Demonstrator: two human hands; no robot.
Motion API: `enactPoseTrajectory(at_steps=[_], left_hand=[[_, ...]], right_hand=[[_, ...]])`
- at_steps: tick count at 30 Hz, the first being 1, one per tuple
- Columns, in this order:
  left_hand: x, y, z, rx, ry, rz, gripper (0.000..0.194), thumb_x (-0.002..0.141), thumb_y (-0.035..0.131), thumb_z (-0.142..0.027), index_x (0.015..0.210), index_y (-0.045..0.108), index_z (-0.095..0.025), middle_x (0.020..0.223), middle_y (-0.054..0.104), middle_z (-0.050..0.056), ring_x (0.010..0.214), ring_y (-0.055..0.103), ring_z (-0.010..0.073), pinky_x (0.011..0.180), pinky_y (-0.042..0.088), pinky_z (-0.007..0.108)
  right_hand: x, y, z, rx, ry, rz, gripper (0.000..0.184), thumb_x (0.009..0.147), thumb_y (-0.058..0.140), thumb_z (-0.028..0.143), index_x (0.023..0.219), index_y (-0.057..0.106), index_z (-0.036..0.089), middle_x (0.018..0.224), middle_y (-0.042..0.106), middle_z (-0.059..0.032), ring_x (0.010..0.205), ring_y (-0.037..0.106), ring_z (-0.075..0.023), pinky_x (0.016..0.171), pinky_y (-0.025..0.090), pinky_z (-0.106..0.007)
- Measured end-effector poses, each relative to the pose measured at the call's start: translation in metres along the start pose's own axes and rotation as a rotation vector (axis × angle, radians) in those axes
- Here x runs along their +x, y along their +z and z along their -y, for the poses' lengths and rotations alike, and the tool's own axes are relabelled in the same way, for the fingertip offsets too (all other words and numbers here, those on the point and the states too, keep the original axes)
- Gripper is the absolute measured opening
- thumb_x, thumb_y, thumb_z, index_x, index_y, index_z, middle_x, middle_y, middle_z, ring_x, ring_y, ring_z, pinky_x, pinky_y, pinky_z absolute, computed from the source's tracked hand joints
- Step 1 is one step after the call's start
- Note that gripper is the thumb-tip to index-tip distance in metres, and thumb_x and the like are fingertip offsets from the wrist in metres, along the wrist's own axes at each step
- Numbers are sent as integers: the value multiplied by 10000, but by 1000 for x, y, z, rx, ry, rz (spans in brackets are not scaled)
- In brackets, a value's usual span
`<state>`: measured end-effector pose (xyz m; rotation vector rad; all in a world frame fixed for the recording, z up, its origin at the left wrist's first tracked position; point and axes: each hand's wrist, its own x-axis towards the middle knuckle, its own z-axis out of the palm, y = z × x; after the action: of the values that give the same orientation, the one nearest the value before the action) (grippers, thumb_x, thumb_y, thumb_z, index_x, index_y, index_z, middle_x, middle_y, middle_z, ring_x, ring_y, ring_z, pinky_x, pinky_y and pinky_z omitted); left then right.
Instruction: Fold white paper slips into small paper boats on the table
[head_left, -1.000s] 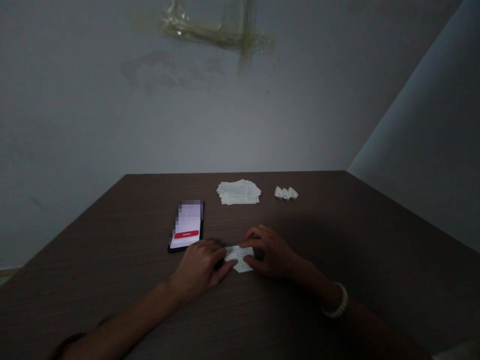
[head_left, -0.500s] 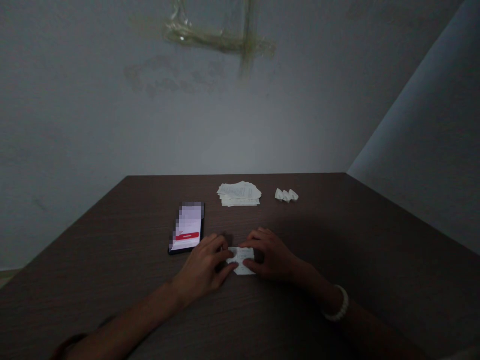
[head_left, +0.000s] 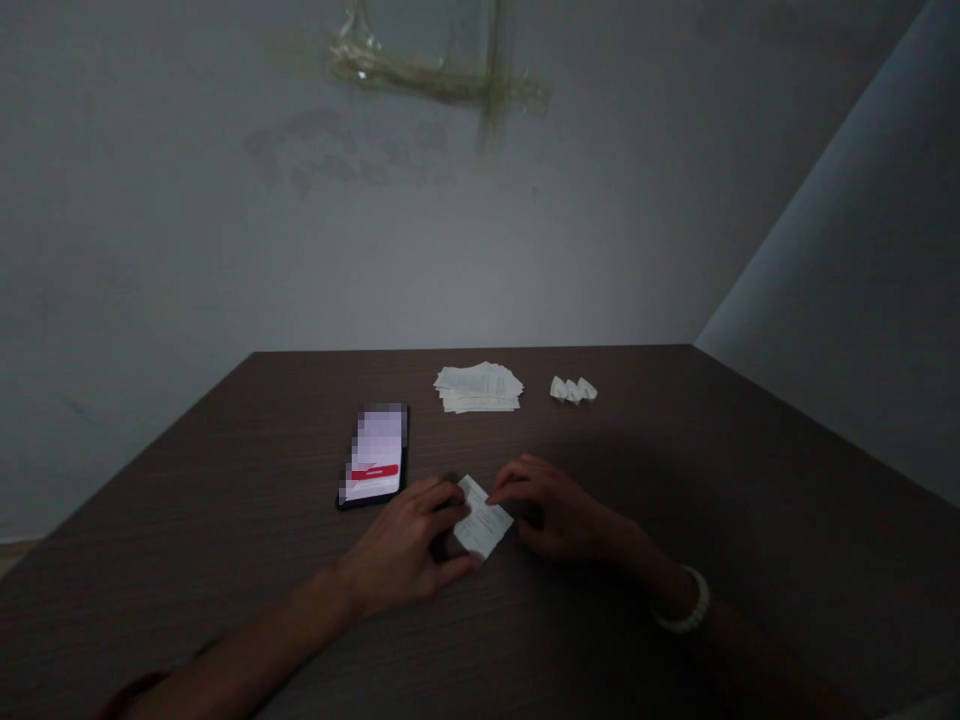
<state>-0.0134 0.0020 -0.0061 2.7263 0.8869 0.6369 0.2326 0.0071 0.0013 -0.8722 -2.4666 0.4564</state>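
A small square of printed white paper [head_left: 482,520] lies turned like a diamond on the table in front of me. My left hand [head_left: 416,535] holds its left side, fingertips at the upper left edge and thumb at the lower corner. On the right, my right hand [head_left: 559,510] has its index fingertip at the paper's upper right edge. Its thumb is apart from the index finger, close to the paper's right corner. A white beaded bracelet [head_left: 686,600] circles my right wrist.
A phone [head_left: 375,455] with a lit screen lies just beyond my left hand. Farther back on the brown table [head_left: 285,420] rests a stack of printed papers [head_left: 478,388]. Right of it sit several small folded white paper pieces [head_left: 574,390]. A grey wall [head_left: 480,250] rises behind.
The paper has been rotated from lying square to a diamond, and more of its face shows. My right thumb has come off the paper and moved slightly right.
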Motion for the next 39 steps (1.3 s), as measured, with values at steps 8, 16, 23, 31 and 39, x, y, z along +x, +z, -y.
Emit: enactPoseTrajectory(at_steps=[8,16,23,31,39], left_hand=[[0,-1,-1,28,-11,44,410,757,705,-430,1082,651,-186,1098,608,108,1031,549,296,886,472,476],[1,3,4,14,47,-34,200,876,507,-143,968,682,-167,1016,666,83,943,581,244,832,482,416],[3,-1,7,-190,70,-143,208,935,459,-167,1006,655,-160,932,680,72,874,602,190,787,490,346],[1,-4,5,-277,-48,-138,159,892,552,-221,1027,629,-187,914,648,51,828,607,177,736,520,314],[-6,3,5,71,156,-269,344,897,496,-123,1229,523,-210,1299,513,135,1131,537,251,873,501,405]], right_hand=[[0,8,-8,9,-2,-27,291,728,656,113,1005,669,202,1020,620,-54,914,540,-188,833,416,-348],[4,12,-2,46,-23,-155,144,818,653,196,960,677,201,965,641,-55,892,550,-182,798,429,-327],[7,17,-1,87,12,-210,110,804,680,210,913,687,210,965,644,-51,885,560,-180,808,431,-335],[12,17,2,467,210,-279,128,872,586,261,859,653,153,843,685,-45,777,622,-164,721,472,-287],[7,11,-6,374,281,-133,133,844,594,249,852,675,143,767,658,-12,692,579,-137,630,438,-234]])
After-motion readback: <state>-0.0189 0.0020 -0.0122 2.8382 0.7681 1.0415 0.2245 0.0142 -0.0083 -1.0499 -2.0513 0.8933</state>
